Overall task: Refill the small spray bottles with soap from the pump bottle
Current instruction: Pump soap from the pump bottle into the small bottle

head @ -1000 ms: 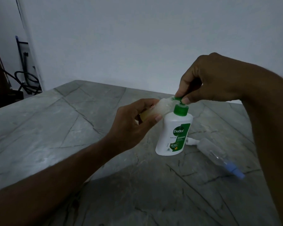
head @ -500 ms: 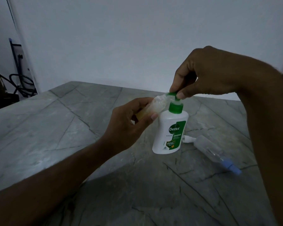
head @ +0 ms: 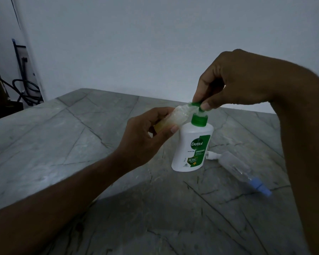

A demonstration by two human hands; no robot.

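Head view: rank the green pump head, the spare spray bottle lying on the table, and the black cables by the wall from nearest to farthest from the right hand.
1. Green pump head: pinched by the right hand.
2. Spare spray bottle: lying on the table, below that hand.
3. Black cables: far left, by the wall.

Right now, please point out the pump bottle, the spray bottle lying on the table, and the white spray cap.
pump bottle (head: 191,150), head view, white body.
lying spray bottle (head: 234,165), head view, clear body.
white spray cap (head: 212,155), head view, its middle.
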